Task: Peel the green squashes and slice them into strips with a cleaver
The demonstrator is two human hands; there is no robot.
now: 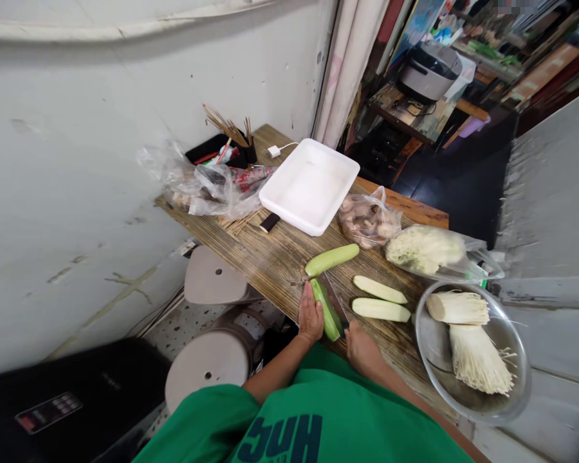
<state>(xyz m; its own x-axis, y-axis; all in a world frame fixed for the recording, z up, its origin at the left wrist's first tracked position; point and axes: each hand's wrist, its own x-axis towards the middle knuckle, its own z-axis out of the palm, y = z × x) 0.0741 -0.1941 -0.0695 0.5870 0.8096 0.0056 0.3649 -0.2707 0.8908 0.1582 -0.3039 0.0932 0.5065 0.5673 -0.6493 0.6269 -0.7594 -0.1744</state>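
My left hand (311, 315) holds a light green zucchini (324, 312) down on the wooden table, its fingers along the left side. My right hand (361, 347) is closed around the handle of a kitchen knife (335, 297). The blade lies along the right side of that zucchini; whether it has cut in is hard to make out. Just beyond the blade lies a whole zucchini (332, 260). To the right, two long pale zucchini pieces (380, 310) rest side by side, cut faces up.
A white plastic tray (276, 204) stands farther back. Bagged mushrooms (369, 222) and a bagged pale vegetable (424, 249) lie right of it. A metal bowl (431, 360) holds enoki mushrooms (480, 360). Plastic bags (222, 190) and skewers (236, 225) are at the left; stools (212, 366) stand below.
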